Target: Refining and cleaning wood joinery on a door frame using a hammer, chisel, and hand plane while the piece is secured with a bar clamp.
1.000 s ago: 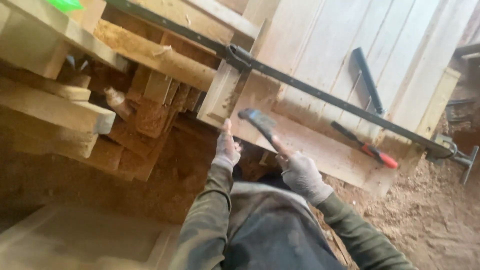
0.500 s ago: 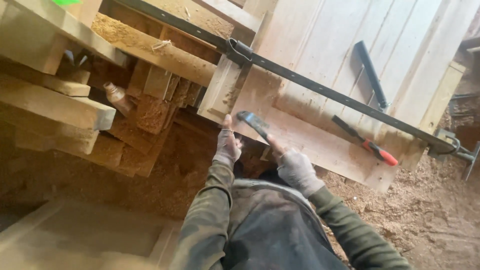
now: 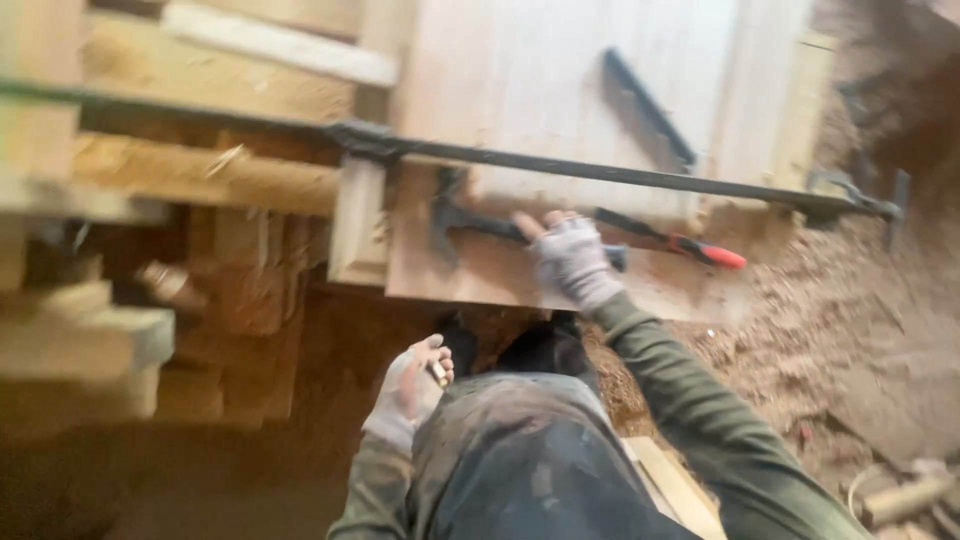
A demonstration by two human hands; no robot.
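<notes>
My right hand (image 3: 572,262), in a grey work glove, lies over the handle of a dark hammer (image 3: 452,217) that rests flat on a pale wooden panel (image 3: 560,70). The hammer's head points left and the handle end shows past my wrist. My left hand (image 3: 410,388), also gloved, is pulled back near my lap with a small pale piece (image 3: 438,372) pinched in its fingers; blur hides what that piece is. My dark trousers and green sleeves fill the lower middle.
A long black bar clamp (image 3: 600,172) spans the panel and the beams. A red-handled tool (image 3: 705,250) and a black tool (image 3: 648,108) lie on the panel. Stacked timber beams (image 3: 200,175) stand left. Sawdust-strewn ground (image 3: 840,310) lies right, with a plank (image 3: 680,490) by my leg.
The hammer has gone from raised to lying flat on the panel under my right hand. My left hand has drawn back from the panel edge toward my lap. The view has shifted right.
</notes>
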